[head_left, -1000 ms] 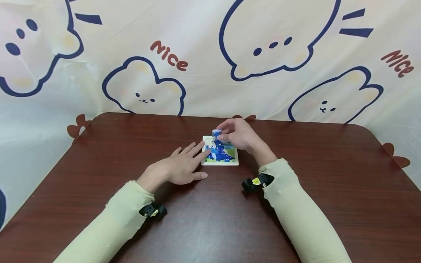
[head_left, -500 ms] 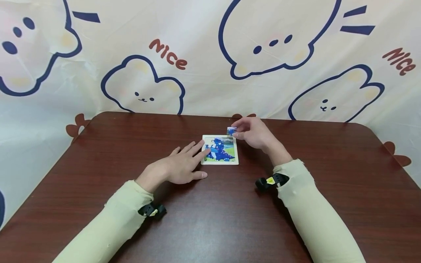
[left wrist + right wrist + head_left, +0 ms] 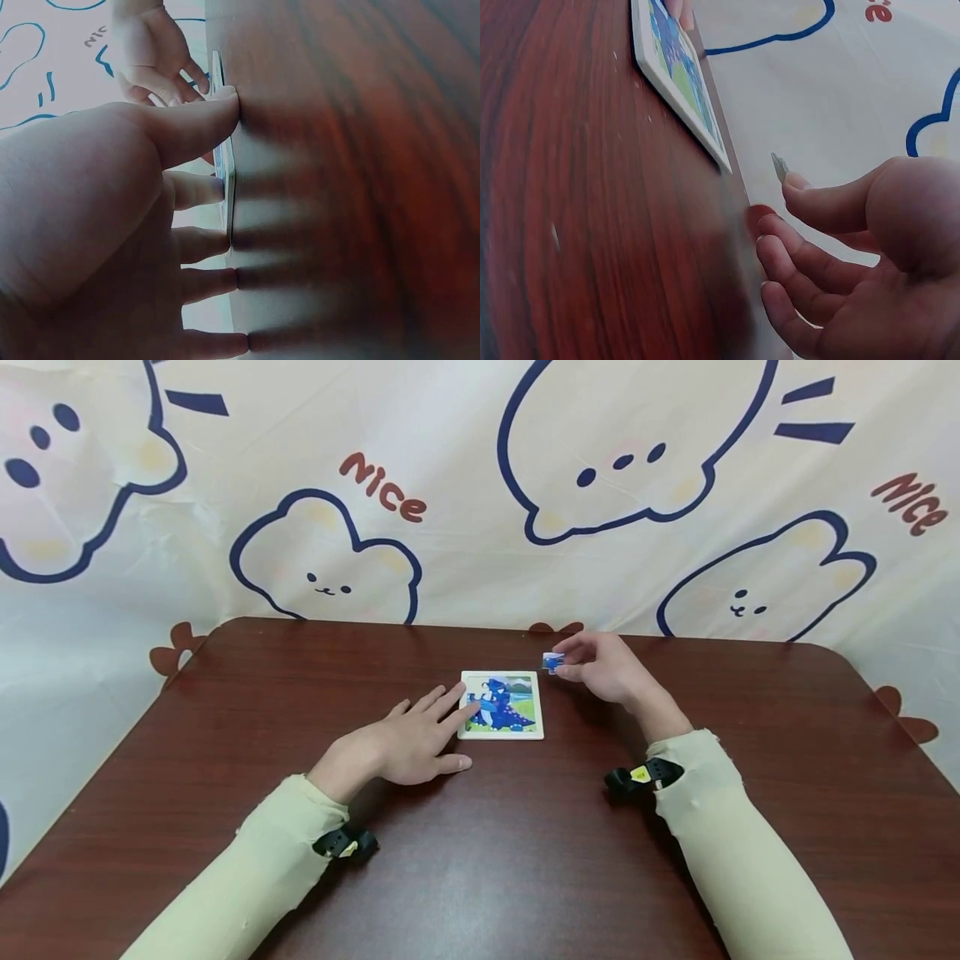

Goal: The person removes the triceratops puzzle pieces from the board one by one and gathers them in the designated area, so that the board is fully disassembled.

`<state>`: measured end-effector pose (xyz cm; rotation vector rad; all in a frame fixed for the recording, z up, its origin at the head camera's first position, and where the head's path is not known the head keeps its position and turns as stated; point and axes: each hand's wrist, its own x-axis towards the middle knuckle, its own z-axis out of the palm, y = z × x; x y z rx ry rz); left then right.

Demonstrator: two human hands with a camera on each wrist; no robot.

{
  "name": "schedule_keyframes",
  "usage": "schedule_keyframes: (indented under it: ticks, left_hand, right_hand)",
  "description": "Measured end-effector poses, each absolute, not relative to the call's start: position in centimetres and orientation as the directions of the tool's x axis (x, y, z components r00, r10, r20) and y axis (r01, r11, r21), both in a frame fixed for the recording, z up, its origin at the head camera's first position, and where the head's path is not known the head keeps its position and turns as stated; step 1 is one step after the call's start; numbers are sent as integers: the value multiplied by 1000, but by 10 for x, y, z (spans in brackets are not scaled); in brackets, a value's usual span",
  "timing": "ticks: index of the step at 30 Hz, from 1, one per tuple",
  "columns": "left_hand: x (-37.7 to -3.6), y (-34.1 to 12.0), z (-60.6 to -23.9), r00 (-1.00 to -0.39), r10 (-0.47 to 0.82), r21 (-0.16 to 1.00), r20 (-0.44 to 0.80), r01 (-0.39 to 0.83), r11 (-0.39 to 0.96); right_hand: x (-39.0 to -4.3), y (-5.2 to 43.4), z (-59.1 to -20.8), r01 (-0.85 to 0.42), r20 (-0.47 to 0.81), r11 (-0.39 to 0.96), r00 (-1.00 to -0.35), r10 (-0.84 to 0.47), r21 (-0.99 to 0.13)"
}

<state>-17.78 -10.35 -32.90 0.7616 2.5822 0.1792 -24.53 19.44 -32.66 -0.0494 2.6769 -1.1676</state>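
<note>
A small jigsaw puzzle (image 3: pixel 512 703) in a white frame lies flat on the table, showing a blue dinosaur on green ground. My left hand (image 3: pixel 401 747) is spread beside it, with fingertips on the frame's left side and on the picture. In the left wrist view, the thumb (image 3: pixel 199 127) reaches along the tabletop. To the puzzle's upper right, my right hand (image 3: pixel 611 668) pinches a blue and white puzzle piece (image 3: pixel 552 662) between thumb and fingers. From the right wrist, that piece (image 3: pixel 780 167) appears nearly edge-on at the thumb tip, raised off the table.
The dark brown wooden table (image 3: pixel 480 860) has rounded far corners. Behind its far edge hangs a pale cloth (image 3: pixel 465 568) printed with blue-outlined cartoon figures and red lettering. Each sleeve carries a black strap at the wrist, such as the right strap (image 3: pixel 645 777).
My right hand has carried the puzzle piece from above the frame's top left edge rightward, past its top right corner. The left hand stays in place on the puzzle.
</note>
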Motion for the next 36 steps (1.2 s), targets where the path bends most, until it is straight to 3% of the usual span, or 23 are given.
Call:
schedule_keyframes:
  ticks: [24,36]
  left_hand:
    - [-179,-112,-334,-727,595,245,-343,542,804]
    - [-179,-115,-336,-719,605,269,-341,542,796]
  right_hand:
    - [-249,223,-328,87,-218,666,-969,-117,-741]
    - [-250,225,-335,104,-212,725,-975,-59,-680]
